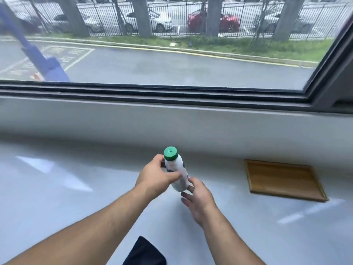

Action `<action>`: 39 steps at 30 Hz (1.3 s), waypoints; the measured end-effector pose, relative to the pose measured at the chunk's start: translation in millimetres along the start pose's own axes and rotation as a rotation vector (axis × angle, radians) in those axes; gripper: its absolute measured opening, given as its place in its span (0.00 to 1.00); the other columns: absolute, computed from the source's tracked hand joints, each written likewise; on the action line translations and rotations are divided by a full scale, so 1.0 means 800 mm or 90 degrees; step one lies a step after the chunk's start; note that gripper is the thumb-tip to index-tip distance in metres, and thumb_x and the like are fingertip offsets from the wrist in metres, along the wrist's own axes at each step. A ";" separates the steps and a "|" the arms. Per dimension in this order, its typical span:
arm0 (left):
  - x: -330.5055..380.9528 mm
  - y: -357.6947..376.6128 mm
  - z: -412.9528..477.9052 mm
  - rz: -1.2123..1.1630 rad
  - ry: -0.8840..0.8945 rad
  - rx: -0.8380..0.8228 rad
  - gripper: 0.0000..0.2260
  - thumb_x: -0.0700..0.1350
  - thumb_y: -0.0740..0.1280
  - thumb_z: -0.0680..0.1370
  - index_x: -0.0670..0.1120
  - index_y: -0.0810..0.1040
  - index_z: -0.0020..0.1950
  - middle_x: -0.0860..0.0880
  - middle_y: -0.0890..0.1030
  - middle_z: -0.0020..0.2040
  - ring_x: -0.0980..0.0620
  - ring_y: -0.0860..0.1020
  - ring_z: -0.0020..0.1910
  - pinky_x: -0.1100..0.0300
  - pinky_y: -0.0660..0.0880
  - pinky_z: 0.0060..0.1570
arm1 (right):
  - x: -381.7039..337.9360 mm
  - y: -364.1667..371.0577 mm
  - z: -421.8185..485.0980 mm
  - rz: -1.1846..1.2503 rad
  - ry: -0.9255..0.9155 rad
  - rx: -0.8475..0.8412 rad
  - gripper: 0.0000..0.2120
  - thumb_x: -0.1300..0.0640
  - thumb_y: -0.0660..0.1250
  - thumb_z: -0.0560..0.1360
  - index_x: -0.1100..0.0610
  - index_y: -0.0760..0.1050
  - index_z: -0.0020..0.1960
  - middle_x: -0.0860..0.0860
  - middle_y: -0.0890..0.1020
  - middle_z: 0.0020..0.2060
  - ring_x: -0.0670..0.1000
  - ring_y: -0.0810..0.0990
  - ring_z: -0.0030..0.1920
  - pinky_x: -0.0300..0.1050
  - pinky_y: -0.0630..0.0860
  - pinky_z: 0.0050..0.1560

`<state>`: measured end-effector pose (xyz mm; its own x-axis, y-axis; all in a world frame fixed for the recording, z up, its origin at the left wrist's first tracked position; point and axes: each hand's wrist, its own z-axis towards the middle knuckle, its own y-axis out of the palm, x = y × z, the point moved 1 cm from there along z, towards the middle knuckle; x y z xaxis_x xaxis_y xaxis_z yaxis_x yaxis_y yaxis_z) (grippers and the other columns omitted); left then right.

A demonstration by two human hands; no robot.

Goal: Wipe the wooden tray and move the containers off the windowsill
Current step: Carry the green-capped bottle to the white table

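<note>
A white bottle with a green cap (176,170) is held tilted above the pale windowsill (76,188), near the middle of the view. My left hand (155,178) grips its upper body from the left. My right hand (198,199) touches its base from the right with loosely spread fingers. An empty wooden tray (282,179) lies flat on the sill to the right, close to the wall under the window. A dark cloth (145,253) lies at the near edge, between my forearms.
The window frame (172,92) runs across the back above a low white ledge. A blue object (45,64) leans outside or against the glass at upper left. The right window frame slants down at the far right.
</note>
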<state>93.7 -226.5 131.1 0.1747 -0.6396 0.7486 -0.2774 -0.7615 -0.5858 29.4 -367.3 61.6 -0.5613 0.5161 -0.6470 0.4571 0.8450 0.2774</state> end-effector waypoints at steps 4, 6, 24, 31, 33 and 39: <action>-0.016 -0.130 -0.069 0.031 0.016 0.101 0.19 0.63 0.73 0.62 0.66 0.73 0.50 0.75 0.78 0.48 0.67 0.79 0.39 0.59 0.74 0.34 | 0.007 0.105 -0.071 -0.037 -0.027 -0.125 0.14 0.53 0.65 0.80 0.57 0.80 0.62 0.60 0.86 0.58 0.59 0.84 0.52 0.54 0.76 0.67; -0.034 -0.202 -0.111 0.051 0.017 0.160 0.18 0.64 0.72 0.62 0.65 0.74 0.49 0.71 0.80 0.46 0.66 0.79 0.40 0.58 0.77 0.37 | 0.017 0.165 -0.111 -0.073 -0.045 -0.189 0.13 0.54 0.65 0.80 0.57 0.82 0.60 0.61 0.86 0.57 0.59 0.84 0.51 0.53 0.76 0.66; -0.424 -0.635 -0.675 0.024 -0.179 0.579 0.24 0.68 0.70 0.60 0.60 0.73 0.51 0.62 0.81 0.50 0.58 0.82 0.44 0.56 0.78 0.42 | 0.464 0.641 -0.508 -0.425 0.024 -0.619 0.13 0.54 0.66 0.79 0.58 0.80 0.62 0.61 0.84 0.58 0.61 0.84 0.57 0.53 0.80 0.63; -0.550 -0.661 -0.834 -0.028 -0.307 0.675 0.23 0.69 0.74 0.62 0.63 0.72 0.51 0.65 0.81 0.51 0.64 0.79 0.44 0.61 0.72 0.38 | 0.618 0.712 -0.614 -0.589 0.038 -0.747 0.16 0.53 0.67 0.76 0.58 0.80 0.62 0.62 0.81 0.63 0.59 0.80 0.49 0.49 0.79 0.53; -0.574 -0.666 -0.864 -0.044 -0.341 0.707 0.23 0.69 0.75 0.63 0.63 0.72 0.50 0.65 0.81 0.50 0.66 0.78 0.44 0.64 0.70 0.37 | 0.649 0.727 -0.634 -0.612 0.042 -0.783 0.18 0.51 0.69 0.74 0.57 0.79 0.62 0.61 0.82 0.63 0.58 0.79 0.47 0.49 0.77 0.51; -0.650 -0.695 -0.910 -0.086 -0.395 0.723 0.23 0.65 0.77 0.65 0.59 0.74 0.54 0.60 0.81 0.52 0.54 0.81 0.50 0.53 0.80 0.50 | 0.734 0.785 -0.659 -0.663 0.062 -0.837 0.20 0.51 0.68 0.70 0.57 0.79 0.61 0.60 0.84 0.59 0.56 0.79 0.46 0.49 0.77 0.51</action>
<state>-530.9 606.3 293.4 0.6282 -0.2596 0.7334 0.6732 -0.2912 -0.6797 -377.1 540.4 230.4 -0.2926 -0.3367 -0.8950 -0.9301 0.3176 0.1845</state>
